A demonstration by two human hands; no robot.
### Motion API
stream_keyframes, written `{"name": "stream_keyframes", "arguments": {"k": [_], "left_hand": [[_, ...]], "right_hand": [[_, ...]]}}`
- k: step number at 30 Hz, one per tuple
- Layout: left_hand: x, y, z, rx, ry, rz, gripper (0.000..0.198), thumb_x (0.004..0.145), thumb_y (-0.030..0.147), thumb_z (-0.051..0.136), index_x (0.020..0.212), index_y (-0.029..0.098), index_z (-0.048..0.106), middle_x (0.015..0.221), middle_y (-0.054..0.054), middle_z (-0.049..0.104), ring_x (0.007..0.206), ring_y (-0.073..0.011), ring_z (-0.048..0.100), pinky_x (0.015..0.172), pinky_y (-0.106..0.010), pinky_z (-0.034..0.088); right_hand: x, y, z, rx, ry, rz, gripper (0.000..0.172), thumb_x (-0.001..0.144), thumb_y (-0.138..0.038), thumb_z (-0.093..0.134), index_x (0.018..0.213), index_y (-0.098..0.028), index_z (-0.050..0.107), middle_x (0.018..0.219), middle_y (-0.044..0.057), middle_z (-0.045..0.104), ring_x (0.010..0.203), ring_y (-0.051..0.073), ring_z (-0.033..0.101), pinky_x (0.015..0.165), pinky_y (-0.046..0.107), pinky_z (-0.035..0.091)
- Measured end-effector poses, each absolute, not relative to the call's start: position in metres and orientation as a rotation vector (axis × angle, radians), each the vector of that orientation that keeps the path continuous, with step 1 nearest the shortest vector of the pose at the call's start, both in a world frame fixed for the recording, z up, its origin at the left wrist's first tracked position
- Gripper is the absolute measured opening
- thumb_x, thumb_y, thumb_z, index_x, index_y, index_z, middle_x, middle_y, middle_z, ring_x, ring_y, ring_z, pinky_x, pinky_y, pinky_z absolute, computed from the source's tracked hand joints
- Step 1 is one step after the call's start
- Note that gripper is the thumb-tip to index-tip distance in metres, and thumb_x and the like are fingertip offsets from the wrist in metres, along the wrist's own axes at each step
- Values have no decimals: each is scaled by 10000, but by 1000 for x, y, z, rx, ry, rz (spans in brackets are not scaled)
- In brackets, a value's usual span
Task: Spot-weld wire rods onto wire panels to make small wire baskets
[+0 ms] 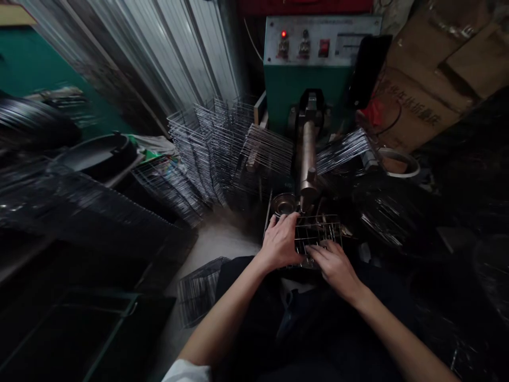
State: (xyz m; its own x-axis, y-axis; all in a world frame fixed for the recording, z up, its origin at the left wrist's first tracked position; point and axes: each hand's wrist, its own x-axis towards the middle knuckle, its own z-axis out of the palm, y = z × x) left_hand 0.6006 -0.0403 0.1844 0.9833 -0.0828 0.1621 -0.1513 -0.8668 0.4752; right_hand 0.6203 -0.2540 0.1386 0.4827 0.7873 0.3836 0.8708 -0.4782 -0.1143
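A small wire grid [318, 225] lies under the tip of a metal welding arm [308, 159] that juts from a green machine [278, 90]. My left hand [281, 241] is closed on the grid's left edge, its fingertips close to the arm's tip. On the grid's near right part rests my right hand [332, 263], fingers together and pressed onto the wires. A round metal cup [284, 203] sits just beyond my left fingertips. Blur hides part of the grid.
Stacked wire racks [210, 148] stand left of the machine, with more on the floor [199, 289]. Loose wire rods [345, 151] lie right of the arm. A black pan [95, 154] is at left, cardboard boxes [417, 101] at back right.
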Motion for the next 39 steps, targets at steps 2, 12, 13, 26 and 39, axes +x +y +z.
{"name": "stream_keyframes", "arguments": {"k": [2, 12, 13, 26, 39], "left_hand": [[601, -41, 187, 2622, -163, 212, 1054, 516, 405, 837, 1405, 231, 296, 1353, -130, 559, 1305, -339, 499, 1211, -550, 195], [624, -27, 185, 2635, -136, 238, 1072, 496, 431, 843, 1392, 248, 284, 1367, -105, 543, 1281, -308, 537, 1211, -489, 244], [627, -26, 186, 2631, -137, 241, 1077, 491, 434, 845, 1391, 247, 284, 1369, -104, 541, 1280, -308, 538, 1211, -491, 244], [651, -16, 198, 2653, -128, 179, 1033, 482, 461, 857, 1341, 258, 322, 1236, -93, 630, 1188, -344, 602, 1143, -525, 340], [690, 4, 213, 2761, -89, 121, 1034, 508, 489, 826, 1358, 219, 304, 1126, -122, 675, 1051, -390, 658, 908, -482, 495]], "right_hand": [[622, -257, 142, -2405, -1388, -409, 454, 911, -18, 454, 1316, -133, 625, 1202, 108, 703, 1073, 291, 558, 893, 442, 500], [647, -244, 146, -2340, -1338, -432, 445, 924, -27, 451, 1306, -152, 641, 1213, 94, 704, 1076, 259, 586, 944, 420, 508], [650, -242, 146, -2342, -1343, -430, 441, 926, -26, 451, 1307, -145, 639, 1222, 94, 700, 1084, 258, 584, 956, 419, 503], [661, -224, 157, -2509, -1165, -518, 240, 966, -109, 486, 1049, -190, 696, 993, 97, 659, 940, 257, 540, 865, 378, 467], [702, -212, 161, -2538, -1000, -687, 157, 977, -268, 556, 932, -192, 685, 919, 93, 643, 897, 255, 531, 807, 377, 410]]}}
